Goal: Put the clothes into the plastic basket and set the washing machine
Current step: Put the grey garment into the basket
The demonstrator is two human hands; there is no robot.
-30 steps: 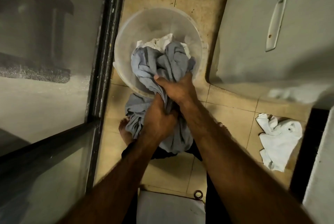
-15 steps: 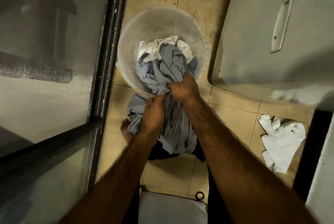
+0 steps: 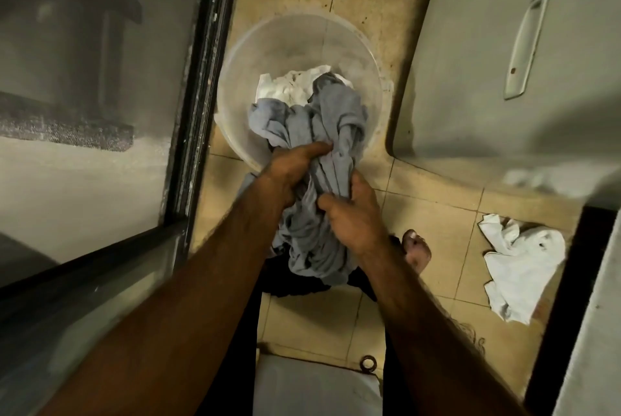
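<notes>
A round translucent plastic basket (image 3: 295, 35) stands on the tiled floor ahead of me. Inside it lies a white cloth (image 3: 289, 86). A grey garment (image 3: 322, 133) hangs half in the basket and half over its near rim, trailing down toward my legs. My left hand (image 3: 289, 170) grips the grey garment at the basket's near rim, thumb pressed into the folds. My right hand (image 3: 356, 214) clutches the same garment lower down, just outside the basket. A crumpled white garment (image 3: 517, 264) lies on the floor at the right.
A grey appliance with a recessed handle (image 3: 524, 46) stands to the right of the basket. A glass door with a black frame (image 3: 198, 86) lines the left side. My bare foot (image 3: 416, 247) rests on the tiles. A white surface (image 3: 316, 388) sits below.
My left hand has moved forward to the basket's near rim, while my right hand has dropped back lower on the grey garment. More of the garment now sits in the basket.
</notes>
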